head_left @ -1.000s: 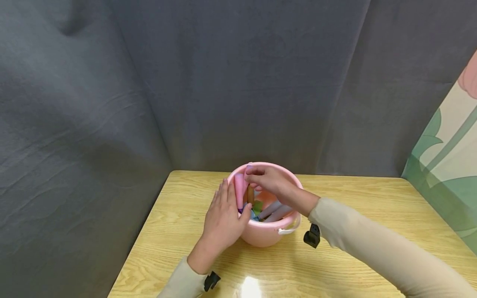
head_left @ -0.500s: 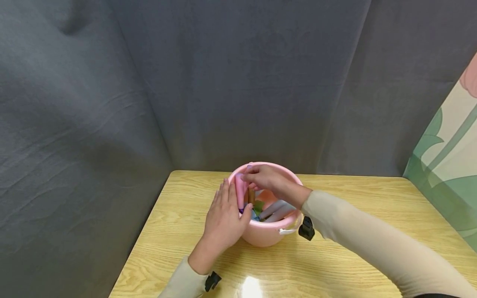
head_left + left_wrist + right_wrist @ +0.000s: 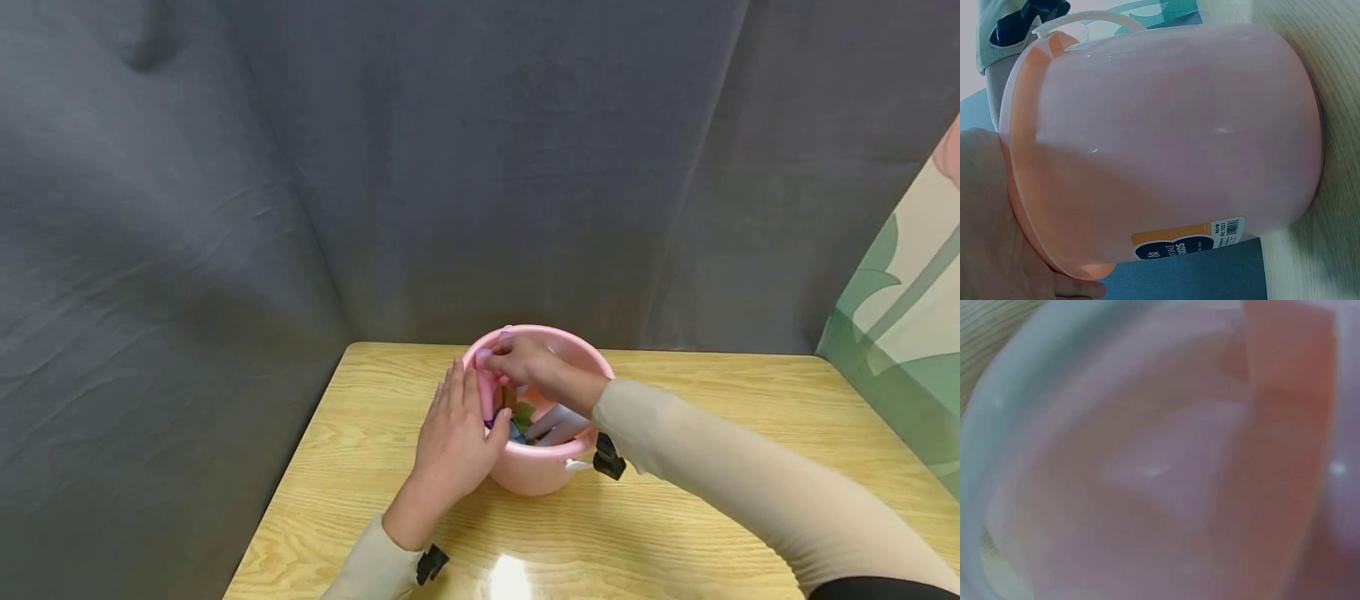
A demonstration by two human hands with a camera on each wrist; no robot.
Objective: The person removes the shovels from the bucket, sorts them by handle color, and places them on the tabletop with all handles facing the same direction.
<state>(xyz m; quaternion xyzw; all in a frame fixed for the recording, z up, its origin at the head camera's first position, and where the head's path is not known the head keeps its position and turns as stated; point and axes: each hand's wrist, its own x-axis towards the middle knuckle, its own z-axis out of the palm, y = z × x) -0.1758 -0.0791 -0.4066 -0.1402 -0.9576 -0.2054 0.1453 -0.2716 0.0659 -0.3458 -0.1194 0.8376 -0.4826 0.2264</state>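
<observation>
A pink bucket (image 3: pixel 532 479) stands upright on the table. My left hand (image 3: pixel 453 437) lies over its left rim with fingers extended; in the left wrist view that hand (image 3: pixel 997 219) covers part of the rim. My right hand (image 3: pixel 525 362) reaches inside, thumb and forefinger pinching the lavender top end of a pink tapered piece (image 3: pixel 487 396) that leans along the left wall. Behind the fingers another lavender tip (image 3: pixel 506 335) shows. Also inside are a brown stick (image 3: pixel 509 397), a green piece (image 3: pixel 523 413), and pale lavender pieces (image 3: pixel 558 425). The right wrist view shows blurred bucket wall (image 3: pixel 1147 487).
The wooden table (image 3: pixel 675 500) extends around the bucket. A white handle (image 3: pixel 577 465) hangs at its front right. Grey curtain (image 3: pixel 480 167) borders the back and left, a flower-patterned panel (image 3: pixel 900 367) the right. Black wrist mounts (image 3: pixel 609 457) sit on both sleeves.
My right hand has shifted slightly left, its fingertips coming onto the lavender end of the pink piece by the left wall. My left hand has stayed on the rim.
</observation>
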